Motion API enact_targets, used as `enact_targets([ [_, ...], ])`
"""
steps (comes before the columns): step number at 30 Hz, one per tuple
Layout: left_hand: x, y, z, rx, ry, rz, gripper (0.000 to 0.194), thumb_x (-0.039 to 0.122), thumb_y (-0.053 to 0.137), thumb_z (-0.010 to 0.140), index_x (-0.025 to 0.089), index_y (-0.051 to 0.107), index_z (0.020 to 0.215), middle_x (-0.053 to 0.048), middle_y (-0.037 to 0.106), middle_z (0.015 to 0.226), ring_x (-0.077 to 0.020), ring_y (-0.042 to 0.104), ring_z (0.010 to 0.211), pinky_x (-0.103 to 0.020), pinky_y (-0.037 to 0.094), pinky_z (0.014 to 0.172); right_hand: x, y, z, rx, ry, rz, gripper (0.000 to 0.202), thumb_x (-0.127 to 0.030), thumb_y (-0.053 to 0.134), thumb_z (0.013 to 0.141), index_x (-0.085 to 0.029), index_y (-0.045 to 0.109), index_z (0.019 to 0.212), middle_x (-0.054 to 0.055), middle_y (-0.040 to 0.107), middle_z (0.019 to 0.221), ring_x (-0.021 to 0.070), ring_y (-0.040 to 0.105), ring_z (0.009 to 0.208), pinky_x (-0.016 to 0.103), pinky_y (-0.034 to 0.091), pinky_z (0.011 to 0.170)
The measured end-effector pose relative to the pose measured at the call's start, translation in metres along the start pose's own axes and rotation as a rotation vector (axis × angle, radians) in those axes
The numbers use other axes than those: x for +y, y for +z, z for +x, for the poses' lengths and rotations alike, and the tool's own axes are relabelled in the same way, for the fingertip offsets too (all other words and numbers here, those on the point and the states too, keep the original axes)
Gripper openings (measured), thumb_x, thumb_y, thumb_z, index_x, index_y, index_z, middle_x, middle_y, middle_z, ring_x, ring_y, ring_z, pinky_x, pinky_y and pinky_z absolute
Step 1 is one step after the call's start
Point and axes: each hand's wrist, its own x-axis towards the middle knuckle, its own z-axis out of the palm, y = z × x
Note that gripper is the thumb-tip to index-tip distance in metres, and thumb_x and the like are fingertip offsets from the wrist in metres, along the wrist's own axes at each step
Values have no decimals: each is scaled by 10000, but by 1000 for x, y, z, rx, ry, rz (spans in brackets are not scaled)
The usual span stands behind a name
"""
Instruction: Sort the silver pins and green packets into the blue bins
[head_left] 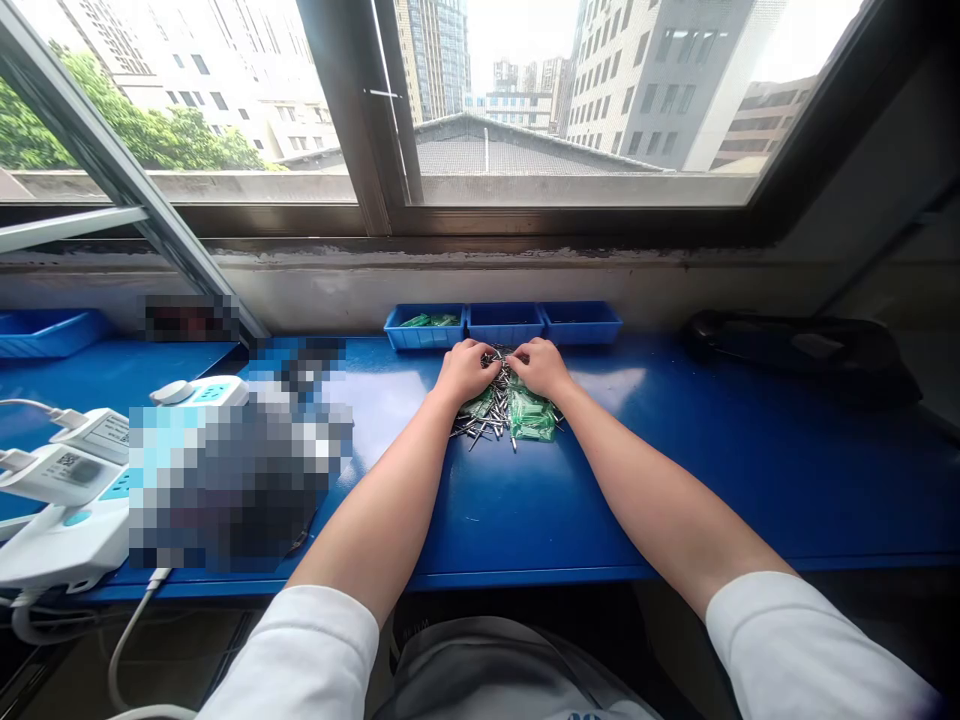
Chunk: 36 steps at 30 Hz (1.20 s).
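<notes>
A loose pile of thin metal rods, like small bits or pins (pixel 489 418), lies on the blue table. On the pile's right side rest clear green packets (pixel 532 414); another bit of green shows under my left hand. My left hand (pixel 463 371) is at the pile's far left, thumb and fingers drawn together among the rods. Facing it from the right, my right hand (pixel 543 367) has its fingers curled down onto the far end of the pile. Whatever is between the fingertips of either hand is too small to make out.
Behind the pile stand three joined blue bins: the left bin (pixel 397 338) holds green packets, beside the middle bin (pixel 506 333) and right bin (pixel 585 333). White power strips (pixel 67 540) with plugs and a blurred-out object lie left. A dark case (pixel 802 355) sits far right.
</notes>
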Motion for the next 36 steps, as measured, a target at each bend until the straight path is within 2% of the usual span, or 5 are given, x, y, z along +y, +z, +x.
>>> enact_targets([
  [4, 0, 0, 0, 12, 11, -4, 323, 414, 554, 817, 216, 691, 1032, -74, 653, 1101, -253, 576, 1069, -374, 445, 952, 0, 0, 0, 10, -13, 1, 234, -358, 548, 840, -193, 710, 805, 84, 635, 893, 231, 565, 935, 359, 431, 872],
  [11, 1, -1, 0, -27, -21, 13, 335, 430, 531, 831, 220, 692, 1037, -75, 653, 1123, -265, 564, 1093, -395, 439, 955, -2, -1, -1, 0, -9, 16, 219, -389, 624, 770, -188, 705, 797, 81, 626, 904, 231, 565, 930, 349, 438, 872],
  [31, 1, -2, 0, -15, -11, 21, 336, 432, 541, 843, 237, 663, 1088, -70, 645, 1148, -264, 548, 1114, -389, 426, 965, 1, 3, -1, 35, -96, 66, 149, -277, 556, 836, -177, 626, 749, 69, 635, 869, 209, 552, 901, 352, 419, 861],
  [36, 5, -5, -2, 46, 62, 21, 338, 368, 542, 861, 232, 638, 1154, -68, 638, 1185, -248, 543, 1127, -381, 405, 976, -2, -1, -1, 89, -126, 103, 154, -264, 529, 859, -177, 625, 776, 72, 647, 860, 205, 565, 889, 333, 423, 849],
])
